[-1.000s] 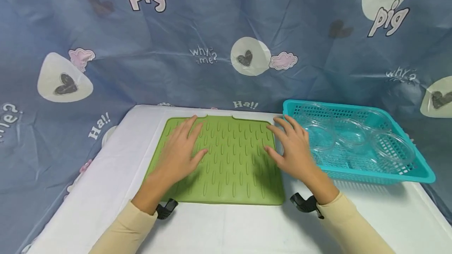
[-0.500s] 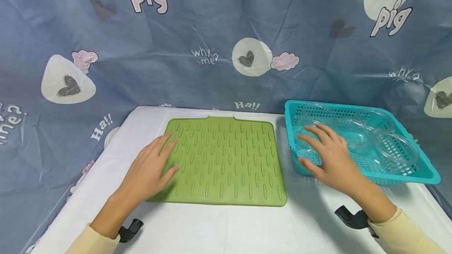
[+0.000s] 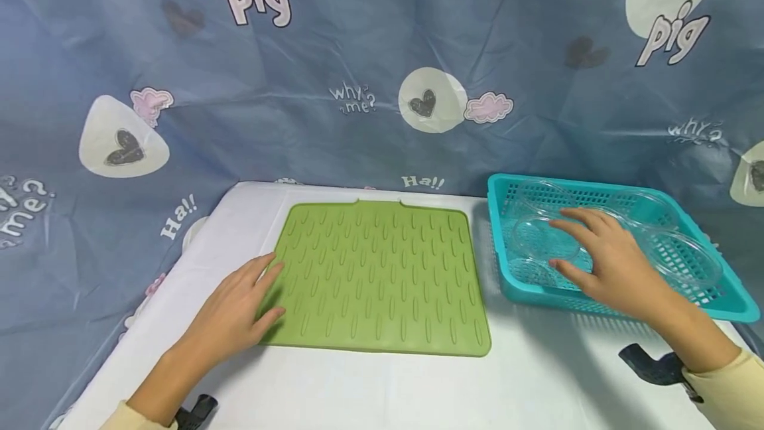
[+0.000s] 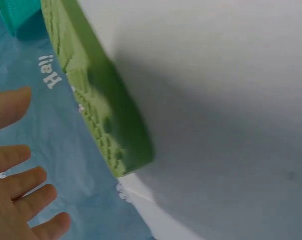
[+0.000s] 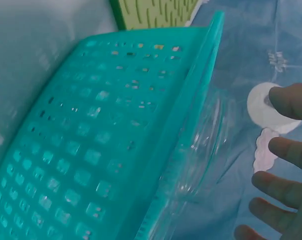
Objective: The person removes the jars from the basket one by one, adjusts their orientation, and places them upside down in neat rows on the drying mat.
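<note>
My right hand (image 3: 609, 267) hovers over the turquoise basket (image 3: 518, 292), fingers spread and holding nothing. Several clear round dishes (image 3: 546, 237) lie in that basket, some partly hidden behind the hand. In the right wrist view, clear dishes (image 5: 205, 145) rise past the basket's rim, apart from the fingertips (image 5: 280, 95). My left hand (image 3: 229, 314) is over the left front corner of a green ridged mat (image 3: 382, 277), with its fingers extended and nothing in them. The left wrist view shows the mat's corner (image 4: 133, 155) beside the fingers, not gripped.
A white cloth (image 3: 418, 387) covers the table under the mat and basket. Behind stands a blue printed sheet (image 3: 358, 144), which also hangs along the left side. The basket sits to the right of the mat with a narrow gap between them.
Both hands have moved apart from above the mat: the left to its left front corner, the right over the basket. The mat and basket stay in place; the head view shifts slightly.
</note>
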### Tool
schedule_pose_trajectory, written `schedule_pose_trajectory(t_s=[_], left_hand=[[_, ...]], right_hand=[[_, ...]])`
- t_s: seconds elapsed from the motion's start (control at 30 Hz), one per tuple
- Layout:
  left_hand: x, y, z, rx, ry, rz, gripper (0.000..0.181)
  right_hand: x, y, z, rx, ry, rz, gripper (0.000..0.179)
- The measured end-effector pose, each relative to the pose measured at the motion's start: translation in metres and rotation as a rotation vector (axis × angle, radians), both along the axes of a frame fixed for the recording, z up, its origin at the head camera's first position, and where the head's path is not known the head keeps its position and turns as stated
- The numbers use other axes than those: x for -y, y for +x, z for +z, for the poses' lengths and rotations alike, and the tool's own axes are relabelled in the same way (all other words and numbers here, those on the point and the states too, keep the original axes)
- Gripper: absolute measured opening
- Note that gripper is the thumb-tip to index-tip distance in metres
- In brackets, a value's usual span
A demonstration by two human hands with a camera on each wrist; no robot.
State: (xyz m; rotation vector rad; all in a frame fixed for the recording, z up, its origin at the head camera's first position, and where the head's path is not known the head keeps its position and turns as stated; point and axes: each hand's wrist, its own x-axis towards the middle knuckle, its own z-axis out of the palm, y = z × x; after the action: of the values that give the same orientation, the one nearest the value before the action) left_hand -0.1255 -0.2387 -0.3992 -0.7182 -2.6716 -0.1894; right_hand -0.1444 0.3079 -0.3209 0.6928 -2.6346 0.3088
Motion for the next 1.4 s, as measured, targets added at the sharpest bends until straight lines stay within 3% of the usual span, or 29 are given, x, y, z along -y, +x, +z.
schedule_pose_trajectory(t_s=[0.13,0.33,0.47,0.6,0.87,1.07,1.4], left_hand=[[0.002,0.000,-0.005,0.075,0.008,0.010,0.071],[0.009,0.003,-0.011,0.276,0.000,0.054,0.070],[0.014,0.007,-0.016,0.352,0.000,0.064,0.073],[0.016,0.009,-0.018,0.387,0.007,0.071,0.075],[0.008,0.009,-0.017,0.465,0.040,0.086,0.079],[0.005,0.009,-0.019,0.471,0.054,0.100,0.076],[0.003,0.006,-0.019,0.519,0.067,0.127,0.080]], right_hand=[[-0.005,-0.006,0.003,0.054,0.015,0.002,0.065],[-0.010,-0.014,0.005,0.115,0.081,-0.009,0.066],[-0.012,-0.024,0.007,0.232,0.100,-0.012,0.072],[-0.014,-0.035,0.009,0.351,0.073,-0.023,0.077],[-0.018,-0.036,0.006,0.437,0.075,-0.072,0.092],[-0.015,-0.041,0.004,0.494,0.052,-0.104,0.106],[-0.016,-0.039,-0.005,0.594,-0.042,-0.118,0.109]])
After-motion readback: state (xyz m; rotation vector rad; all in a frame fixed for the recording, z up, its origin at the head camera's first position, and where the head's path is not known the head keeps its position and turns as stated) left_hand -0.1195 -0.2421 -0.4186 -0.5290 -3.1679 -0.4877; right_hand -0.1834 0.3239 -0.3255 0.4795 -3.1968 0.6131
